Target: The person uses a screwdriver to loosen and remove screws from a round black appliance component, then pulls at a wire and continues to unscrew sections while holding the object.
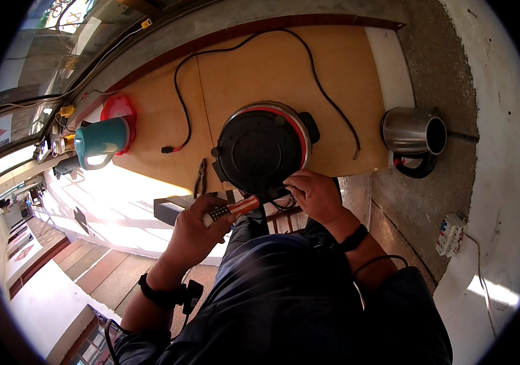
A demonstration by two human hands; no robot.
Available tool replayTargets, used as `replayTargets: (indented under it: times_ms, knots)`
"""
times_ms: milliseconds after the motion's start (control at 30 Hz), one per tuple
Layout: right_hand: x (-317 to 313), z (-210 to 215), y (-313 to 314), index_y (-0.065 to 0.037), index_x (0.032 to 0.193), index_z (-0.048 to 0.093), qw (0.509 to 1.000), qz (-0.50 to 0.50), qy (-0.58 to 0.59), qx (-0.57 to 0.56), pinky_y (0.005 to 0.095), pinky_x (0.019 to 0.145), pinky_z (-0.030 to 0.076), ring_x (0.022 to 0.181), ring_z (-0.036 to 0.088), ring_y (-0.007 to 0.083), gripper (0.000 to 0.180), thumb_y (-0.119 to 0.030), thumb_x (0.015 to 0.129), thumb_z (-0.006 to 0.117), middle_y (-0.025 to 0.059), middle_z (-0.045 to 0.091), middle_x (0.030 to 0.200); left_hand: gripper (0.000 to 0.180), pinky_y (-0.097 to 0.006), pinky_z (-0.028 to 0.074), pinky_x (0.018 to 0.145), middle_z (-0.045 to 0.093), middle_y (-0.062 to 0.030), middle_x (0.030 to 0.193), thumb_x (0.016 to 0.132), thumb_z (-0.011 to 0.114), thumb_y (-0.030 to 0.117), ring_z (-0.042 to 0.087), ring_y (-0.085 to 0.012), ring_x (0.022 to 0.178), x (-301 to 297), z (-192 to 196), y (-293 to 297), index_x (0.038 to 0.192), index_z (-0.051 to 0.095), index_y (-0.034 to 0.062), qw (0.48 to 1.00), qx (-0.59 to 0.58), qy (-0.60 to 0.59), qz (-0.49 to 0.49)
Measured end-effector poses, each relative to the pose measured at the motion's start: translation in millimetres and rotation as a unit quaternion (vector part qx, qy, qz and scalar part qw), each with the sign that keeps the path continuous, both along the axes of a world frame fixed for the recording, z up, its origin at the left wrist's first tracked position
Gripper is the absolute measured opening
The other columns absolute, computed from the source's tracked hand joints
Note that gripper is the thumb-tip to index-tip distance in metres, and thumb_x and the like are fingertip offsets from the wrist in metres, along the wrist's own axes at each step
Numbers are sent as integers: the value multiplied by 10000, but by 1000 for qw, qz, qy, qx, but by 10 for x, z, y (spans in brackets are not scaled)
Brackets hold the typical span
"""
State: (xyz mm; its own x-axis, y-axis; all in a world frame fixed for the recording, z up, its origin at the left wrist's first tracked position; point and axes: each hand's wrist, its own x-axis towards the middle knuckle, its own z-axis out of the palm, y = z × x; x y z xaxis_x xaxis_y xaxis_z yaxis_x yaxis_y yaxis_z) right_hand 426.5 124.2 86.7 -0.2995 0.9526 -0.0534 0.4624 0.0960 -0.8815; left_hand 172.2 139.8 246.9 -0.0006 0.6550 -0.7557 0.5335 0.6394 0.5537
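A round electric cooker [260, 152] lies bottom up at the table's near edge, its black base showing inside a red and silver rim. In my left hand [194, 226] is a screwdriver [235, 210] with a thick star-and-stripe handle. Its front end points at the cooker's near edge, and its shaft does not show. My right hand [319, 193] is closed, thumb and fingertips together against the cooker's near right edge. What those fingertips hold, if anything, is too small to tell. Pliers [199, 178] with dark handles lie left of the cooker at the table edge.
A loose black power cord [284, 30] loops across the wooden table [241, 73]. At the left stand a teal jug [100, 139] and a red basin [127, 112]. A steel kettle [403, 131] lies on its side at the right, near a white power strip [450, 235] with a cable.
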Motion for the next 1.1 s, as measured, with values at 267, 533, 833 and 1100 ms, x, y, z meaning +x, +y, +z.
replayTargets:
  times_ms: [267, 533, 833, 1100]
  knots:
    - [13, -150, -138, -76, 995, 748, 999, -28, -35, -14, 384, 740, 565, 868, 694, 310, 133, -102, 865, 748, 98, 689, 988, 412, -414, 591, 706, 741, -180, 892, 806, 824, 190, 745, -355, 801, 104, -185, -296, 1135, 636, 28, 951, 211, 73, -215]
    - [-78, -214, -203, -76, 1019, 741, 996, -85, -40, -1, 395, 733, 571, 862, 702, 320, 150, -113, 873, 737, 105, 703, 977, 378, -433, 578, 613, 721, -144, 818, 807, 820, 226, 727, -344, 701, 186, -245, -271, 1109, 648, 78, 920, 296, 76, -245]
    - [-72, -332, -145, -81, 1012, 746, 992, -112, -61, 1, 395, 724, 571, 847, 702, 311, 144, -118, 873, 739, 106, 704, 970, 389, -421, 573, 587, 710, -133, 806, 792, 825, 221, 718, -337, 674, 327, -321, -118, 1105, 644, 76, 900, 319, 91, -284]
    - [-59, -374, -103, -88, 1004, 752, 991, -123, -43, -1, 387, 716, 564, 846, 694, 300, 140, -110, 866, 743, 88, 681, 975, 419, -419, 584, 612, 714, -150, 833, 771, 843, 191, 730, -342, 712, 389, -310, -40, 1109, 640, 48, 900, 307, 91, -295]
